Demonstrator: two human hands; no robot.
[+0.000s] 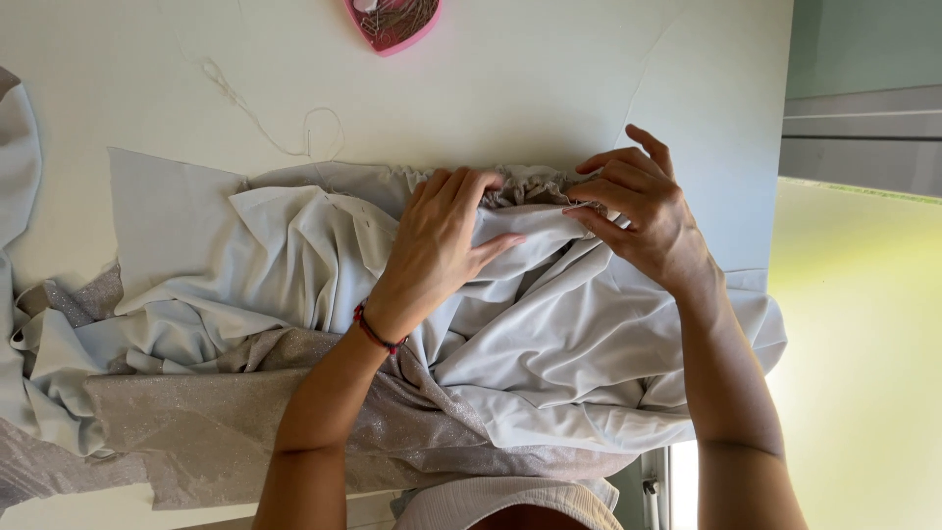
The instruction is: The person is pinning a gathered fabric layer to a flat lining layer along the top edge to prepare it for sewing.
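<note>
A heap of pale grey-white fabric point(549, 344) lies bunched on a white table point(510, 69), over a glittery beige fabric point(226, 422). My left hand point(437, 245) presses down on the gathered upper edge of the fabric, fingers curled over the ruffled seam point(525, 186). My right hand point(638, 211) pinches the same gathered edge just to the right, thumb and forefinger closed on the cloth. A red cord bracelet point(378, 332) circles my left wrist.
A pink heart-shaped dish point(392, 22) holding pins sits at the table's far edge. A loose thread point(265, 123) trails across the tabletop. More grey cloth point(15, 167) hangs at the far left. The table's right edge is near my right arm.
</note>
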